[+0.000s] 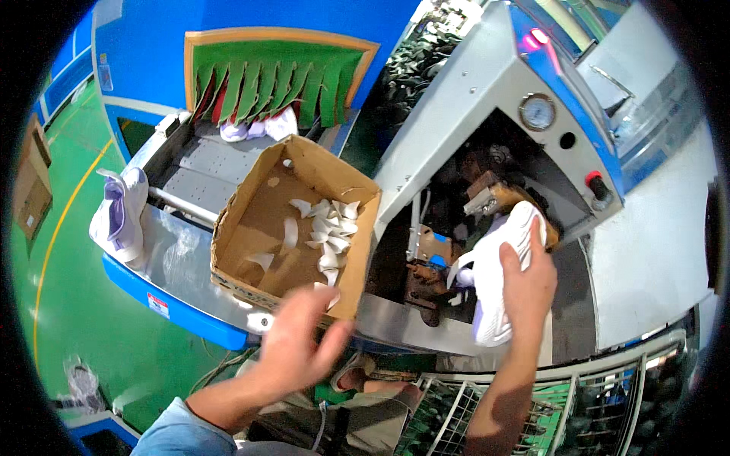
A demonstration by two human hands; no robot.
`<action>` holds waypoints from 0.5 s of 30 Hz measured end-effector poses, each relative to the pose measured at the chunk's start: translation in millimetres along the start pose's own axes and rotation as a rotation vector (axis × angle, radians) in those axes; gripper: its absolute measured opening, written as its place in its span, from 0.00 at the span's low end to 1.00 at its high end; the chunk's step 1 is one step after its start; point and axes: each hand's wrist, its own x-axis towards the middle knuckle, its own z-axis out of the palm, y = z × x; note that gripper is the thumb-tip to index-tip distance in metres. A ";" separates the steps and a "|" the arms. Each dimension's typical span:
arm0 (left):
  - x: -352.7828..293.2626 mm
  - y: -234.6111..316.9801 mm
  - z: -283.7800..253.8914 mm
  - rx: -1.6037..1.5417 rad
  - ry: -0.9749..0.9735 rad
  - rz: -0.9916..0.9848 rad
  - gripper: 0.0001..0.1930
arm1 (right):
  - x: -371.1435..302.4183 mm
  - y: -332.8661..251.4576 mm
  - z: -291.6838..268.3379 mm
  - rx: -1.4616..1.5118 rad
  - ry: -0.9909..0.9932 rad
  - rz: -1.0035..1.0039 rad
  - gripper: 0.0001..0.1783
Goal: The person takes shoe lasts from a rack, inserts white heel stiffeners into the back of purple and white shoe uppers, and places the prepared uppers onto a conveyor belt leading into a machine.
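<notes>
My right hand grips a white shoe by its sole, fingers along the sole. The shoe is upright on end, its opening facing left, in front of a machine's dark cavity. Over the near edge of a cardboard box reaches my left hand. Its thumb stands apart from the fingers, which are slightly blurred, and nothing shows between them. Small curved white pieces lie in the box, most of them toward its right side.
Another white shoe stands on the metal ledge at left. Behind the box, a conveyor leads to a green strip curtain, with pale shoes beneath it. The grey machine has a gauge and a red-topped knob. Wire racks stand below.
</notes>
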 end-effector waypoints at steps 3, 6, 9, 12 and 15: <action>-20.1 21.0 21.8 -0.356 -0.583 -0.137 0.15 | -52.1 6.4 -10.8 0.111 0.139 -0.023 0.39; -39.8 30.6 48.5 -0.734 -0.833 -0.314 0.19 | -126.3 16.8 -21.3 0.156 0.156 0.003 0.42; -59.7 29.5 70.5 -1.345 -1.001 -0.615 0.36 | -214.0 46.9 -48.3 -0.139 0.108 -0.145 0.42; -65.7 22.9 76.4 -1.782 -1.169 -0.942 0.49 | -218.8 47.6 -69.1 0.387 -0.529 0.256 0.39; -81.3 21.5 82.1 -1.341 -1.271 -1.204 0.38 | -206.4 94.8 -64.0 0.465 -1.019 0.009 0.43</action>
